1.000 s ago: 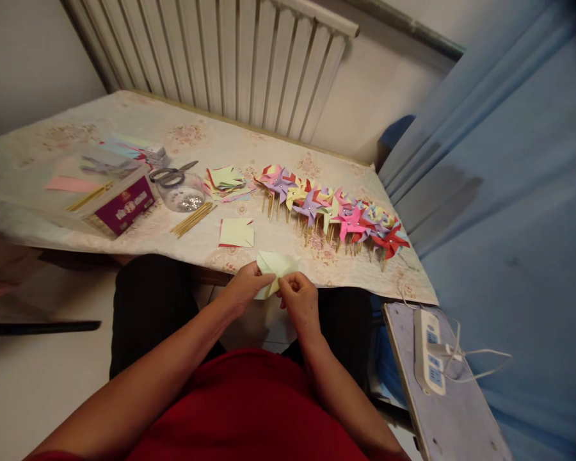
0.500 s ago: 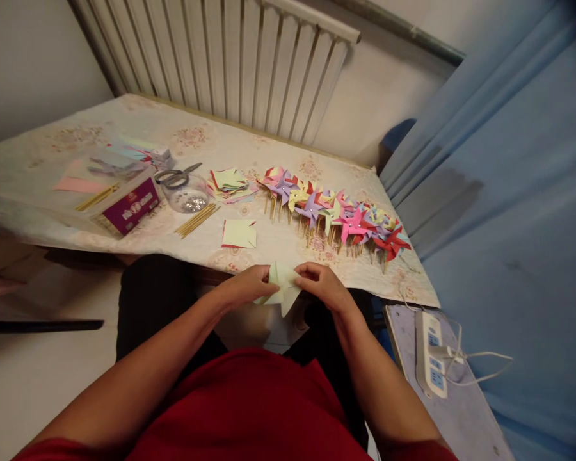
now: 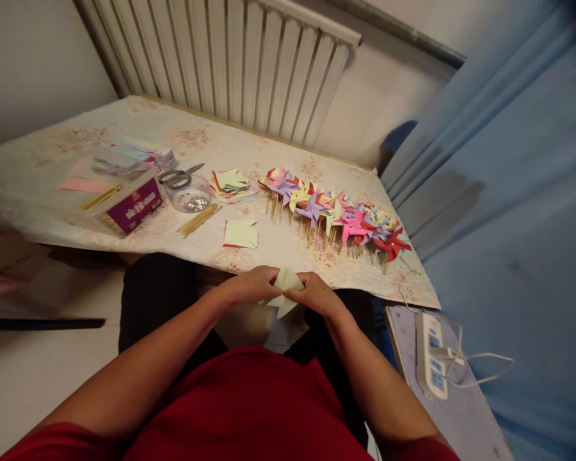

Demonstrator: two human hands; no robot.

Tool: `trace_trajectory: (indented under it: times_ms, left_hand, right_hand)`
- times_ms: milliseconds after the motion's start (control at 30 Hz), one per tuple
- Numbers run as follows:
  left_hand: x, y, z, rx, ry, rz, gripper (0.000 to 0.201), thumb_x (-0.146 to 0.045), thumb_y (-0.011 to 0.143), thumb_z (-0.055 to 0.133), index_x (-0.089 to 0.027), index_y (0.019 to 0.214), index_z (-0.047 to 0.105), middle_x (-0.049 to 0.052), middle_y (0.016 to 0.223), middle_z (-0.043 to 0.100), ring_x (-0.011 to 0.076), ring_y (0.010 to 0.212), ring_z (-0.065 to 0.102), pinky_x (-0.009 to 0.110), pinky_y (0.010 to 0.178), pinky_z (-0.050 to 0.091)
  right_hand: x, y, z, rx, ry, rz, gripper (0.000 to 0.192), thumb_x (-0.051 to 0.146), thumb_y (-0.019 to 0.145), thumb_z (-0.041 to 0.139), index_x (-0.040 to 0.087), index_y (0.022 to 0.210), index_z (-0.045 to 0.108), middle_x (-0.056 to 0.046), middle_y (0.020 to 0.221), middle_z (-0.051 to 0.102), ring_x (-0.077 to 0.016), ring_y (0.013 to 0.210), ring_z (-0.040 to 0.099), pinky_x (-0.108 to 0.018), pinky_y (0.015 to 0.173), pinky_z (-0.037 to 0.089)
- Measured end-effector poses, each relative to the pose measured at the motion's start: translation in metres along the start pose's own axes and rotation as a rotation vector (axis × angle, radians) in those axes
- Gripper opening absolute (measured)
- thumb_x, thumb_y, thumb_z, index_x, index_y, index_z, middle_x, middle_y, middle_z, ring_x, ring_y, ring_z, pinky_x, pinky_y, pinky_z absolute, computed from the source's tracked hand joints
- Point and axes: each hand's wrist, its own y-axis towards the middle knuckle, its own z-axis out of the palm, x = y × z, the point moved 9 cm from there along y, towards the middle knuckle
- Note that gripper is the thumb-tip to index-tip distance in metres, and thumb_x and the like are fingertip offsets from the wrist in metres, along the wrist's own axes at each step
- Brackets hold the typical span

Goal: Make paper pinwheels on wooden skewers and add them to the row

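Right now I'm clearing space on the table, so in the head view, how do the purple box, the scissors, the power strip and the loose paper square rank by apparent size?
1. purple box
2. power strip, though it sits nearer the camera, so this is unsure
3. scissors and paper square look about alike
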Motion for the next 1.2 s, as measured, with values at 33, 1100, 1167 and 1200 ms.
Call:
trace_trajectory:
  times_ms: [33,1100,1167,1200]
  left_hand:
    - [0.000,0.000,0.000,0.002,0.022,-0.004,0.026,-0.020,0.064,0.053,-0.016,0.086,0.066,-0.001,0.073,0.061,0.0126,0.061,0.049,0.023,0.055,0.033]
    - [0.023,-0.012,-0.001,-0.605,-0.695,-0.018,0.037,-0.033,0.069,0.069,-0.012,0.099,0.068,0.006,0.088,0.072,0.0193,0.079,0.063,0.029,0.074,0.046]
    - [0.024,-0.012,-0.002,-0.615,-0.698,-0.007,0.037,-0.032,0.069,0.069,-0.012,0.100,0.068,0.006,0.088,0.073,0.0195,0.081,0.063,0.029,0.075,0.046]
    - [0.024,-0.012,-0.003,-0.624,-0.698,-0.003,0.037,-0.032,0.068,0.069,-0.012,0.100,0.068,0.006,0.088,0.073,0.0197,0.082,0.063,0.029,0.075,0.046]
  right_hand:
    - [0.000,0.000,0.000,0.000,-0.013,-0.001,0.011,0.024,0.071,0.060,0.014,0.070,0.065,0.005,0.057,0.048,-0.0075,0.053,0.039,-0.019,0.049,0.030]
    - [-0.044,0.011,0.009,-0.540,0.616,0.143,0.028,0.033,0.063,0.067,0.014,0.083,0.068,0.001,0.065,0.066,-0.0146,0.056,0.056,-0.025,0.054,0.043]
    - [-0.043,0.011,0.010,-0.537,0.623,0.151,0.028,0.034,0.062,0.067,0.015,0.082,0.068,0.001,0.065,0.066,-0.0147,0.055,0.056,-0.025,0.054,0.043]
    - [-0.043,0.011,0.011,-0.534,0.632,0.159,0.028,0.034,0.062,0.068,0.015,0.082,0.068,0.001,0.064,0.066,-0.0147,0.055,0.056,-0.025,0.054,0.043]
